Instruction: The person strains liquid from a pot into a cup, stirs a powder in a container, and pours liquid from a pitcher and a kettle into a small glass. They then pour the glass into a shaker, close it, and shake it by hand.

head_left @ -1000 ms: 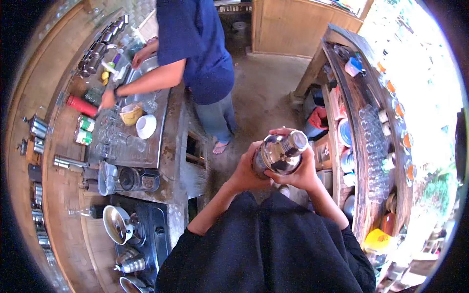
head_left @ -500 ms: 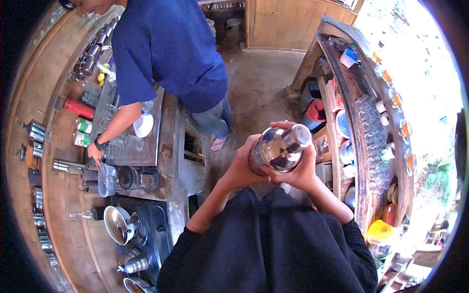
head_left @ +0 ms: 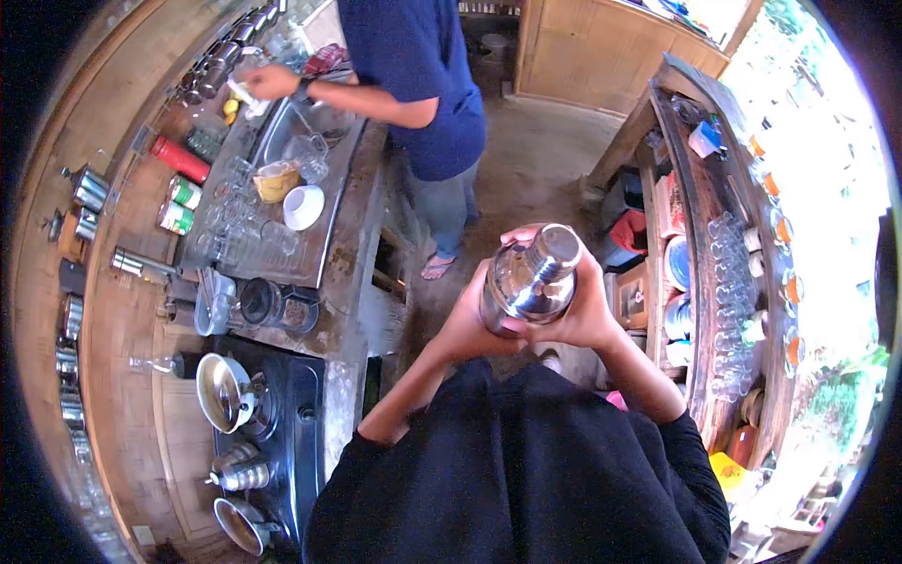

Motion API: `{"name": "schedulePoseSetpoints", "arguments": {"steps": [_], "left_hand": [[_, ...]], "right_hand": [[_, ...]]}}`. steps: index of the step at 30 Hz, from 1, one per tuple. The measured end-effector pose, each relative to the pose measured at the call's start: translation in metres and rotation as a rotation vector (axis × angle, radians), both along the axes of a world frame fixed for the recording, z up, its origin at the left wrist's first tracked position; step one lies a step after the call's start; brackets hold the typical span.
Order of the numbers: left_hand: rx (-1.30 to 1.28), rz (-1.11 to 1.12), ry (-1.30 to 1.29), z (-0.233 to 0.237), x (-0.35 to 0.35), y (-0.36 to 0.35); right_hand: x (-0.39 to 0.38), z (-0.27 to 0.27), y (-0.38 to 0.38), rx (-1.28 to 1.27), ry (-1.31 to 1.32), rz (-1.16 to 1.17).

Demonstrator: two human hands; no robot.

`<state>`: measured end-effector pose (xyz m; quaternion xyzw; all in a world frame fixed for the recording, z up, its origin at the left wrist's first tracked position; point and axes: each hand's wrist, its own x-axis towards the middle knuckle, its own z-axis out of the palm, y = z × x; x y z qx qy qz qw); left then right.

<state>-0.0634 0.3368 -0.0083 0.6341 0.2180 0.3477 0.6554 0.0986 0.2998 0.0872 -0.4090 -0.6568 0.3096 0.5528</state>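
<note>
A shiny metal cocktail shaker is held in front of my body, its narrow cap facing up toward me. My left hand wraps round its left side and underside. From the right, my right hand closes round the shaker too, with fingers curling over the far side. Both thumbs lie along the near side of the body. The shaker's lower end is hidden by my hands.
To the left, a person in a blue shirt stands by a sink counter with glasses and a white bowl. Nearer is a stove with pots. A wooden shelf at right carries rows of glasses.
The shaker has tilted and shifted slightly in my hands, both still round it. The other person's arm has moved from the near utensil container back toward the far end of the sink. My view has turned left.
</note>
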Motion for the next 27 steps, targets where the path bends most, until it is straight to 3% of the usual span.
{"name": "schedulePoseSetpoints", "arguments": {"steps": [4, 5, 8, 9, 16, 22, 27], "left_hand": [[0.012, 0.159, -0.022, -0.013, 0.004, -0.013], [0.134, 0.206, 0.14, -0.013, 0.001, -0.013], [0.25, 0.217, 0.297, -0.027, -0.005, -0.021], [-0.007, 0.25, 0.13, -0.029, 0.001, -0.025], [-0.071, 0.291, 0.003, -0.009, -0.001, -0.045], [0.044, 0.319, 0.023, 0.01, 0.01, -0.053], [0.054, 0.435, 0.069, 0.023, 0.03, -0.068]], "right_hand": [[-0.005, -0.005, -0.002, -0.046, 0.018, 0.025], [-0.007, -0.005, -0.004, -0.05, 0.003, 0.015], [-0.009, -0.004, -0.008, -0.08, -0.022, 0.029], [-0.01, -0.004, -0.008, -0.073, -0.016, 0.076], [0.005, -0.002, -0.005, -0.1, 0.074, 0.254], [0.025, 0.001, -0.004, -0.142, 0.183, 0.401], [0.044, 0.016, -0.001, -0.113, 0.064, 0.492]]}}
